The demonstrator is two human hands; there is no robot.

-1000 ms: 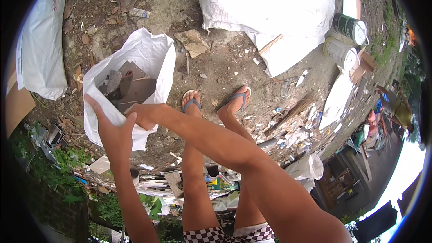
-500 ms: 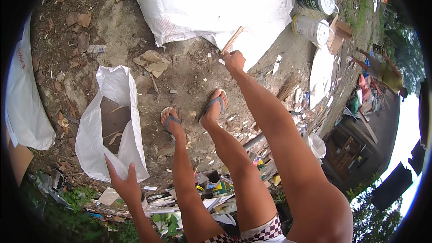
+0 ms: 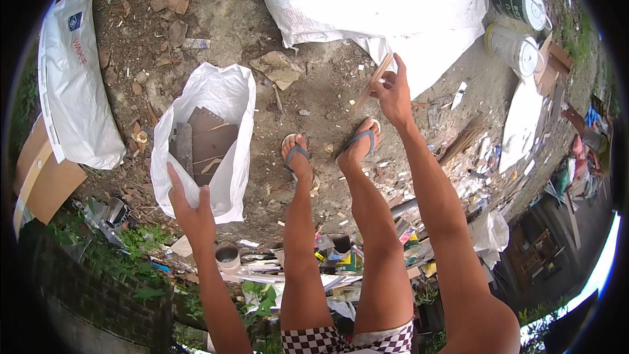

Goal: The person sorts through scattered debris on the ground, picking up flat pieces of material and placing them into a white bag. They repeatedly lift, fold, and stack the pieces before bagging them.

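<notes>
My right hand (image 3: 395,95) pinches a thin, light-brown wood strip (image 3: 371,85) between thumb and fingers, held tilted above the ground near the white sheet's edge. At the lower left, my left hand (image 3: 193,215) grips the near rim of a white woven sack (image 3: 226,82), its thumb and a finger on either side of the material. The mouth of the sack gapes toward me. Inside lie flat brown board pieces (image 3: 221,141) and a few thin wood slivers (image 3: 209,165). The sack's bottom is hidden by these pieces.
A large white sack sheet (image 3: 367,6) covers the ground ahead. Two paint buckets (image 3: 511,49) lie at the right beside torn cardboard. A filled white sack (image 3: 78,85) rests far left. Scraps and rubbish (image 3: 341,255) litter the ground by my legs. Another person (image 3: 596,141) is at far right.
My right hand has drawn the wood strip back from the white sheet, turning it. The left hand still holds the sack, whose mouth now gapes wider. The whole view has shifted.
</notes>
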